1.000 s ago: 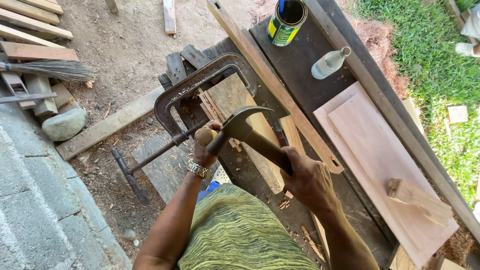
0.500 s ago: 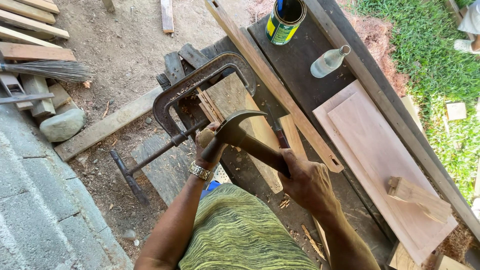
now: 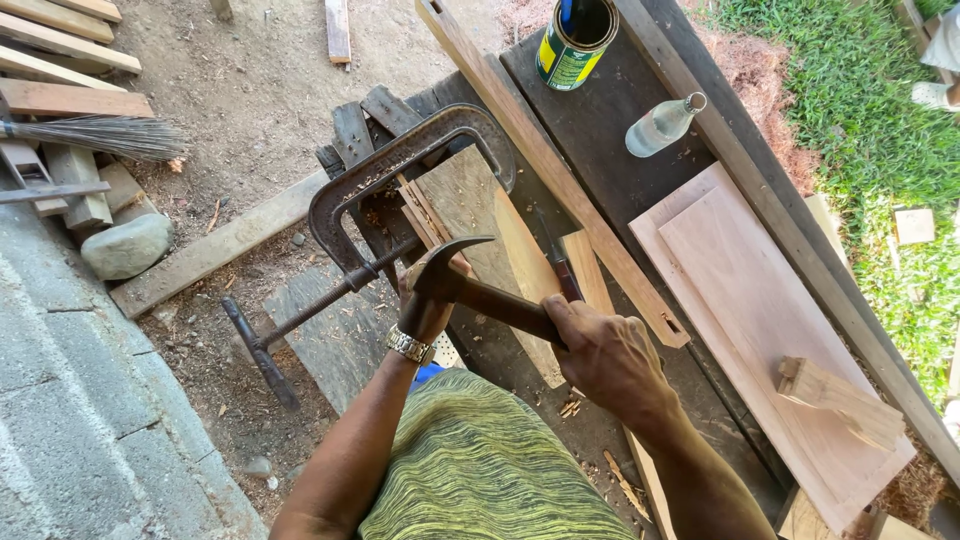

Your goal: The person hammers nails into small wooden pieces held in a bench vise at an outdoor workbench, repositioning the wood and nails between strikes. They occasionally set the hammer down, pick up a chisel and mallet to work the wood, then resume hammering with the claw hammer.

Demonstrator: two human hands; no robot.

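We see the right hand [image 3: 605, 350] closed around the wooden handle of a claw hammer [image 3: 470, 285], whose head sits right over the left hand [image 3: 425, 305]; the left hand is curled shut around something the hammer head hides, so we cannot tell what it grips. A metal watch [image 3: 408, 345] sits on the left wrist. Both hands are at the near edge of a dark surface [image 3: 600, 130], just beside a big rusty C-clamp [image 3: 400, 165] that bites a stack of wood pieces [image 3: 465, 200] at the surface edge; the clamp screw and bar [image 3: 265, 345] stick out toward the dirt ground. A long slat [image 3: 540, 160] runs diagonally across the surface, touching the clamped wood. Farther back we spot an open green-yellow can [image 3: 572, 45] and a clear glass bottle [image 3: 660, 125] lying on its side, well apart from the hands. Two flat pale boards [image 3: 740, 290] lie stacked to the right, with a small wood block [image 3: 835, 400] on them. On the ground left: a broom [image 3: 110, 138], a stone [image 3: 125, 247], loose planks [image 3: 70, 50]
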